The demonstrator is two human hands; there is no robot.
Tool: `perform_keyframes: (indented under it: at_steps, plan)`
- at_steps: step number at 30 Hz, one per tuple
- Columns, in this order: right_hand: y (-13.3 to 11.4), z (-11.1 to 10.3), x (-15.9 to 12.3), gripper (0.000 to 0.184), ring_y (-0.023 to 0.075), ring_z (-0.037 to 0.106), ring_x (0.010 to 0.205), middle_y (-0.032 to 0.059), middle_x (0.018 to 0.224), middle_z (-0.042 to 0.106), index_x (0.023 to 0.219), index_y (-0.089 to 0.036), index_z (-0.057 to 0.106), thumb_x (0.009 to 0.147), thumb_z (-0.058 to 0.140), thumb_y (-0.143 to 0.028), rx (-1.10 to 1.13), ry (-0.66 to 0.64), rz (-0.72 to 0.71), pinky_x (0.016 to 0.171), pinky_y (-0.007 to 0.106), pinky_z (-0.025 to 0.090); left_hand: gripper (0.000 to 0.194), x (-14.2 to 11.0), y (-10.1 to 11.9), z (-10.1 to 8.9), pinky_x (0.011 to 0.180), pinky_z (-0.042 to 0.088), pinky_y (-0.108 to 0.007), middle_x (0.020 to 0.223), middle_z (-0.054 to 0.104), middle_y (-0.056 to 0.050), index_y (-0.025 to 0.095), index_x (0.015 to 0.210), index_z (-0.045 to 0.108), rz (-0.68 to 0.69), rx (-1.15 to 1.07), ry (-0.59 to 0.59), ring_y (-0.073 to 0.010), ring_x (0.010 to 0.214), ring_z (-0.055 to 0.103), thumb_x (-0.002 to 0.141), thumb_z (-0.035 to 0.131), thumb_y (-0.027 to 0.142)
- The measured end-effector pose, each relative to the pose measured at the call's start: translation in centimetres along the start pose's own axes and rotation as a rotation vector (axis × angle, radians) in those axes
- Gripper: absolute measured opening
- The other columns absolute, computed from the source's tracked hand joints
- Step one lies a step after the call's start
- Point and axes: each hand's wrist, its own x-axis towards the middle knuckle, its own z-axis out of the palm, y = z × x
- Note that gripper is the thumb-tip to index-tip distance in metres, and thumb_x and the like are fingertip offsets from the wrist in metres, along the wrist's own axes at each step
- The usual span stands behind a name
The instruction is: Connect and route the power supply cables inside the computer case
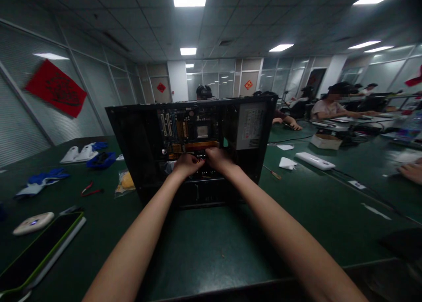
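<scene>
In front of me an open black computer case (pixel 121 139) stands on the green table, its inside facing me. A motherboard (pixel 191 121) is mounted in it, with a bare square processor (pixel 202 131) near the middle. The grey power supply (pixel 252 125) sits at the upper right of the case. My left hand (pixel 187 165) is inside the case below the memory slots (pixel 194 147), fingers pinched at something small and reddish that I cannot make out. Close beside it my right hand (pixel 218 158) is closed and slightly blurred; its fingertips and whatever they grip are hidden.
Left of the case lie blue-and-white gloves (pixel 46 179), red-handled pliers (pixel 90 190), a yellow item in a plastic bag (pixel 126 181) and a phone (pixel 42 249). To the right are a screwdriver (pixel 273 173), a white power strip (pixel 314 161) and a cardboard box (pixel 325 141). Other people sit beyond.
</scene>
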Motion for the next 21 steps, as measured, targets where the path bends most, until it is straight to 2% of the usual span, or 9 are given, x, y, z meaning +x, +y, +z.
perform_keyframes:
  at_steps: [5,12,17,21]
  plan:
    - [0.1,0.5,-0.2,0.032,0.0230,0.061,0.103,0.0141,0.117,0.064,0.113,-0.012,0.060,0.082,0.059,-0.009,0.069,0.038,-0.003,0.081,0.029,0.046,0.036,-0.7,0.1,-0.2,0.059,0.039,-0.026,0.078,0.073,-0.005,0.021,0.083,0.075,0.033,0.097,-0.017,-0.0212,0.073,0.067,0.076,0.065,0.055]
    - [0.3,0.9,0.6,0.025,0.0214,0.056,0.102,0.0118,0.107,0.063,0.099,-0.014,0.064,0.080,0.053,-0.003,0.177,0.174,-0.134,0.085,0.030,0.043,0.023,-1.3,0.9,-0.5,0.064,0.044,-0.029,0.092,0.075,-0.013,0.019,0.088,0.074,0.060,0.170,-0.009,-0.0262,0.085,0.069,0.077,0.062,0.035]
    - [0.2,0.7,0.6,0.032,0.0214,0.054,0.103,0.0094,0.104,0.060,0.098,-0.016,0.064,0.076,0.049,0.002,0.252,0.274,-0.224,0.087,0.031,0.042,0.020,-1.4,1.5,-0.7,0.061,0.044,-0.029,0.084,0.074,-0.012,0.020,0.083,0.074,0.081,0.171,0.000,-0.0255,0.077,0.069,0.076,0.061,0.034]
    - [-0.2,0.7,0.5,0.030,0.0210,0.053,0.103,0.0097,0.106,0.060,0.099,-0.015,0.064,0.079,0.048,0.001,0.275,0.267,-0.264,0.087,0.031,0.042,0.019,-1.8,2.2,-0.9,0.058,0.042,-0.029,0.076,0.073,-0.012,0.020,0.075,0.073,0.121,0.166,0.001,-0.0246,0.071,0.069,0.075,0.062,0.035]
